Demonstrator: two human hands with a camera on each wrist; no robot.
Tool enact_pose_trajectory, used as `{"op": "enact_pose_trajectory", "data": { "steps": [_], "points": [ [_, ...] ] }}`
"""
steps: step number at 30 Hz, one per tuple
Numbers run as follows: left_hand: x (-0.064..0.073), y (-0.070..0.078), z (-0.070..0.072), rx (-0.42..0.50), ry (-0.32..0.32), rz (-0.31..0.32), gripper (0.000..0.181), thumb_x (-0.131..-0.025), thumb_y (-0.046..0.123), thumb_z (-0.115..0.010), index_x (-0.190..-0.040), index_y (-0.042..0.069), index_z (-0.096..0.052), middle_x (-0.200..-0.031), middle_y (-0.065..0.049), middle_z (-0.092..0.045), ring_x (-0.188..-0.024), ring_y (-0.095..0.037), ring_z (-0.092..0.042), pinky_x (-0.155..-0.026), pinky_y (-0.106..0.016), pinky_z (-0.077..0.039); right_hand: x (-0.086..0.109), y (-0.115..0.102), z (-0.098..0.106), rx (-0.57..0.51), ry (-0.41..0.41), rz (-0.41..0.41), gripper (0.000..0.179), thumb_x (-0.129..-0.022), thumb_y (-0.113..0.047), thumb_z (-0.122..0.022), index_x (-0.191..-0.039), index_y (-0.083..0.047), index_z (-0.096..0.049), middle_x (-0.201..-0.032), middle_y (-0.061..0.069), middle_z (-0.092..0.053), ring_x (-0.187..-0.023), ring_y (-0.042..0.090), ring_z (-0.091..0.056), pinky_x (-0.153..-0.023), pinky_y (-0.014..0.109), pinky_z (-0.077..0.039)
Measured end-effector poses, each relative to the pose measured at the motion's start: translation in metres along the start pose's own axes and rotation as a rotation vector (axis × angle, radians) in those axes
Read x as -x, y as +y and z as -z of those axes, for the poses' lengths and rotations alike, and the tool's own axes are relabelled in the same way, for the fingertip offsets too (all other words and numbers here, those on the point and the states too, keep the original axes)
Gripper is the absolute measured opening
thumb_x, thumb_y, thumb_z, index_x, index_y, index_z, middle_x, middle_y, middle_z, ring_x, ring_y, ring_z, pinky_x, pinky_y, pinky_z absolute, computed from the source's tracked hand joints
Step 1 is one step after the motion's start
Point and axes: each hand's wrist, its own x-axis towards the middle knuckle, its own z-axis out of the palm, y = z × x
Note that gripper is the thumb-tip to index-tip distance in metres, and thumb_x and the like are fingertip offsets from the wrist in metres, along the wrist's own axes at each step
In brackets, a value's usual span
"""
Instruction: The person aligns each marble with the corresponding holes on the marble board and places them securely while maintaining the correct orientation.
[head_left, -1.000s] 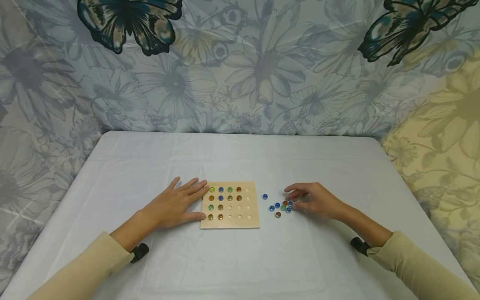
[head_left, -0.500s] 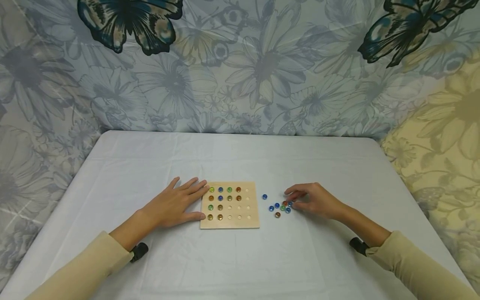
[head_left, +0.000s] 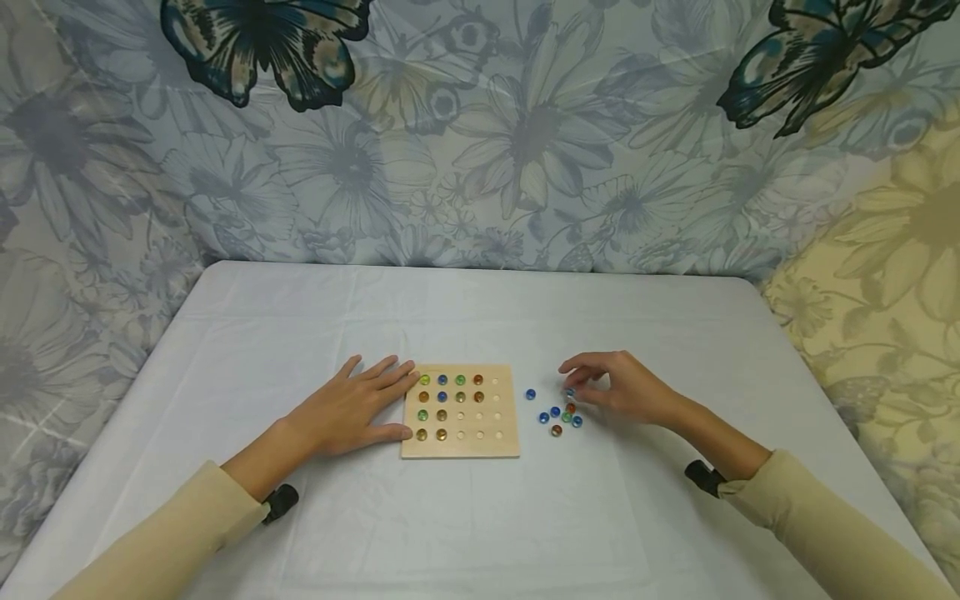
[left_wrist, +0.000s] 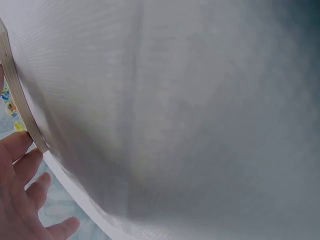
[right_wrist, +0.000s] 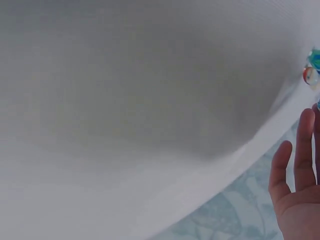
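My left hand (head_left: 352,410) lies with its fingers spread at the left edge of a square wooden board (head_left: 480,448), fingertips and thumb touching it. Rows of shallow holes cover the board, and the left ones hold coloured glass marbles (head_left: 442,397). To the right of the board, my right hand (head_left: 626,390) pinches a blue marble (head_left: 570,393) between thumb and finger, just behind a loose cluster. In the left wrist view, the board's edge (left_wrist: 22,102) shows beside the fingers (left_wrist: 30,167). The right wrist view catches a red-and-clear marble (right_wrist: 310,76) near the fingertips.
Loose marbles lie between board and right hand: a lone blue marble (head_left: 531,394), a brown marble (head_left: 557,431), and several blue, red and green ones. A white cloth covers the table (head_left: 450,533). Patterned fabric (head_left: 480,167) hangs behind its far edge.
My right hand has drawn a blue marble from the right side of the cluster, moving slightly left and away from me. The left hand and the board have stayed put.
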Motion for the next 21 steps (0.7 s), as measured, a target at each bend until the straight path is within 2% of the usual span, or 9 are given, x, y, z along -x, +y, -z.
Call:
{"op": "enact_pose_trajectory", "data": {
  "steps": [11, 21],
  "points": [
    [-0.001, 0.003, 0.001, 0.005, -0.004, -0.003, 0.083, -0.095, 0.066, -0.05, -0.157, 0.014, -0.033, -0.162, -0.005, -0.03, -0.149, -0.03, -0.025, -0.114, -0.066, -0.018, -0.024, -0.015, -0.007, -0.036, -0.014, 0.01, 0.032, -0.088, -0.004, -0.075, -0.12, -0.004, -0.069, -0.102, -0.002, -0.075, -0.095, 0.014, -0.068, -0.087, 0.041, -0.054],
    [-0.001, 0.002, 0.001, -0.011, -0.018, 0.011, 0.083, -0.094, 0.067, -0.049, -0.157, 0.015, -0.032, -0.162, -0.004, -0.028, -0.149, -0.029, -0.024, -0.114, -0.066, -0.018, -0.049, -0.028, -0.019, -0.048, 0.007, 0.077, 0.03, -0.089, -0.005, -0.074, -0.119, -0.003, -0.068, -0.102, 0.0, -0.075, -0.095, 0.013, -0.069, -0.086, 0.041, -0.054]
  ]
}}
